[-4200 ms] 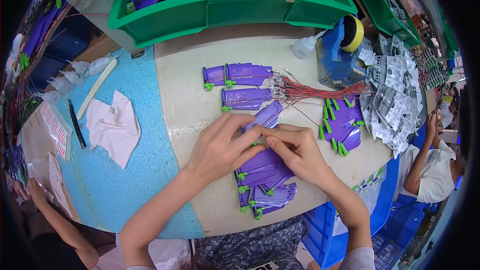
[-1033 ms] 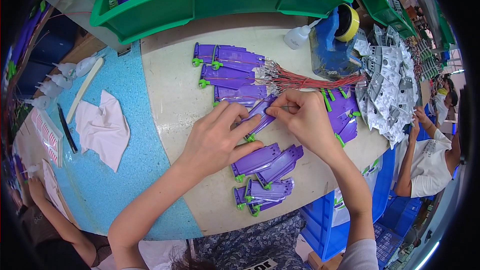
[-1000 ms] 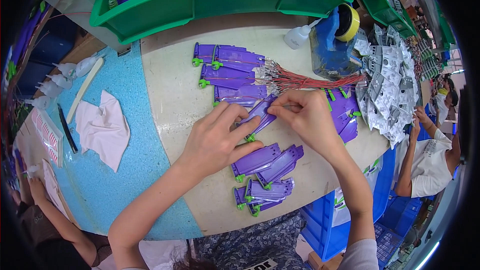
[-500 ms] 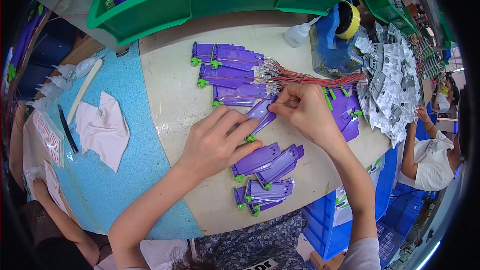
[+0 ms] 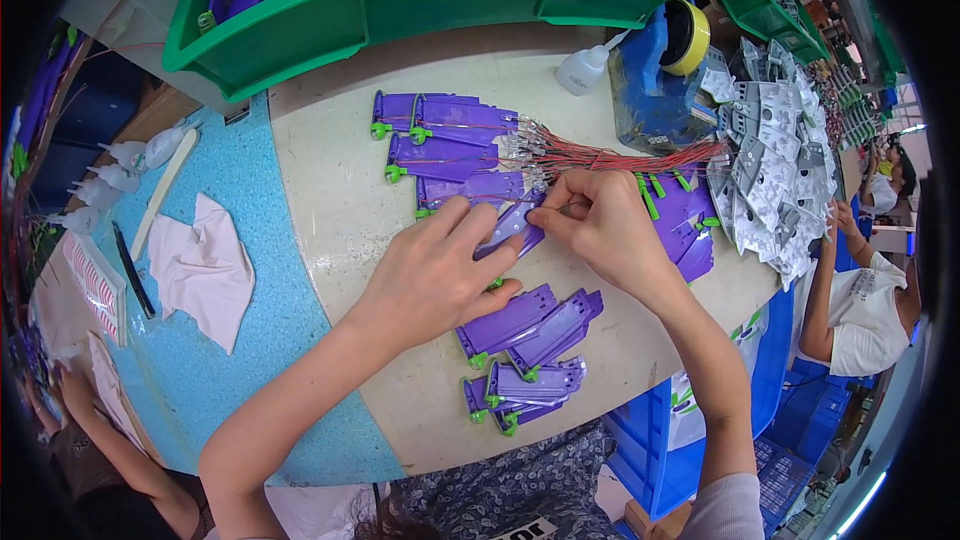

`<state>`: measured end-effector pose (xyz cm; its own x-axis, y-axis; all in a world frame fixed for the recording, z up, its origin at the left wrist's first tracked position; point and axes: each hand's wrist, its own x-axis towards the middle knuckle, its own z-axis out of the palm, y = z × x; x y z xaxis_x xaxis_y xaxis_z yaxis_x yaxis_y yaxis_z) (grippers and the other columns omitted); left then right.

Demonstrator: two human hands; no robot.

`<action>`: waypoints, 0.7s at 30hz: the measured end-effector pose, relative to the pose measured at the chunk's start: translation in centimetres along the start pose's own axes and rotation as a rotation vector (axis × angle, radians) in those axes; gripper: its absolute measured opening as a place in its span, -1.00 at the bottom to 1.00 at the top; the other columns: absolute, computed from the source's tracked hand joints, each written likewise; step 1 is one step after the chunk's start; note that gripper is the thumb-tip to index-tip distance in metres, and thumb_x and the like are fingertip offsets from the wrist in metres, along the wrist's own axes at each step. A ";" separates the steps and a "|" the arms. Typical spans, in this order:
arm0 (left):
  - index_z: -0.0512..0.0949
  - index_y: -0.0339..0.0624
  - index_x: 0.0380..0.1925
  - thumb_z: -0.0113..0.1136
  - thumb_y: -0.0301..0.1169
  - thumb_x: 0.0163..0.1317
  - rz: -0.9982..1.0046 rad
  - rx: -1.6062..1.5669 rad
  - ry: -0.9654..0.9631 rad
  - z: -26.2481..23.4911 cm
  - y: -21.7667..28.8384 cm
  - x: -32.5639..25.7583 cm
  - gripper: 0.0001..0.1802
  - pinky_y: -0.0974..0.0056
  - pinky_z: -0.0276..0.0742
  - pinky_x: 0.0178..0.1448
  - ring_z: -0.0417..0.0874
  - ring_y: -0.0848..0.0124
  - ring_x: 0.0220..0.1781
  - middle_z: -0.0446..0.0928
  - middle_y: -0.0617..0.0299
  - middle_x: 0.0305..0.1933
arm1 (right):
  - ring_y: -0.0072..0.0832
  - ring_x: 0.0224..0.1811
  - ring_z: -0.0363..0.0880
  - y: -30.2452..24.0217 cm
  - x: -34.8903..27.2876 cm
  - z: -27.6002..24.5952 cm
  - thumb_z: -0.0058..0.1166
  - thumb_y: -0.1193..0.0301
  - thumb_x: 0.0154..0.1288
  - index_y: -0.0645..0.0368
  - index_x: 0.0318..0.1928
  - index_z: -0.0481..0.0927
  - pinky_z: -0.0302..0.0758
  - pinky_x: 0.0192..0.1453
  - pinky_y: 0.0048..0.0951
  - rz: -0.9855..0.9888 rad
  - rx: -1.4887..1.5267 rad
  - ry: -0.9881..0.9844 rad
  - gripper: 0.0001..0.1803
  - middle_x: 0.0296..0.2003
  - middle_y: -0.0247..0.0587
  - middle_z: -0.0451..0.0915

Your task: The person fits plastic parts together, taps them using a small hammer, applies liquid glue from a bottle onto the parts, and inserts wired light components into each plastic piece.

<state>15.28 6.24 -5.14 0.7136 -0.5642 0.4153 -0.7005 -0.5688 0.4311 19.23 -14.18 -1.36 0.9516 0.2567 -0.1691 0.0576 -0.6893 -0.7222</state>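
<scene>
Between my two hands is a purple plastic part (image 5: 512, 223) with a green end piece, tilted over the table. My left hand (image 5: 430, 270) grips it from the left, thumb and fingers around its green end. At its far right end my right hand (image 5: 610, 230) pinches with thumb and forefinger; a thin wire seems to run there, mostly hidden by the fingers. Just beyond lie several purple parts (image 5: 450, 155) with red wires across them. A bundle of red wires (image 5: 620, 160) stretches right from their ends. Nearer me sit more purple parts (image 5: 535, 380) with green ends, loosely stacked.
A green bin (image 5: 440, 0) of purple parts spans the far side. At back right stand a white squeeze bottle (image 5: 582, 70), a blue tape dispenser (image 5: 645, 90) with yellow tape, and a heap of grey parts (image 5: 775, 160). A pale cloth (image 5: 205, 265) lies left. Co-workers sit both sides.
My left fingers have closed further over the purple part, toward its right end. My right hand keeps its pinch there. The whole view has shifted slightly.
</scene>
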 end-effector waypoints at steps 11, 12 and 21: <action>0.47 -0.14 -0.63 0.48 -0.26 -0.15 0.026 -0.087 0.117 0.2 -0.1 -0.5 -0.66 0.32 0.55 -0.35 0.50 0.32 -0.28 0.61 0.32 -0.18 | -0.50 -0.63 0.33 -0.2 0.7 -1.0 0.38 0.48 0.01 0.28 -0.50 0.67 0.25 -0.50 -0.36 0.027 -0.123 0.025 -0.85 -0.72 -0.28 0.38; 0.40 -0.17 -0.70 0.52 -0.27 -0.19 0.021 -0.119 0.132 0.2 0.0 -0.4 -0.59 0.33 0.52 -0.38 0.50 0.31 -0.34 0.69 0.33 -0.13 | -0.32 -0.58 0.56 -0.2 0.8 -1.3 0.39 0.44 -0.02 0.27 -0.51 0.69 0.43 -0.43 -0.29 0.043 -0.168 0.042 -0.84 -0.66 -0.14 0.55; 0.49 -0.20 -0.64 0.50 -0.26 -0.16 -0.001 -0.139 0.070 -0.7 -0.3 -0.5 -0.65 0.34 0.54 -0.33 0.50 0.36 -0.31 0.70 0.35 -0.11 | -0.57 -0.52 0.54 1.1 -0.1 -6.2 0.21 0.54 0.28 0.28 -0.26 0.64 0.45 -0.38 -0.50 -0.369 0.043 0.689 -0.94 -0.49 -0.33 0.61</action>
<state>15.15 7.09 -4.95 0.7164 -0.5176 0.4678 -0.6956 -0.4783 0.5361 21.11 -19.18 2.00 0.8468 -0.0235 0.5314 0.4087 -0.6105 -0.6784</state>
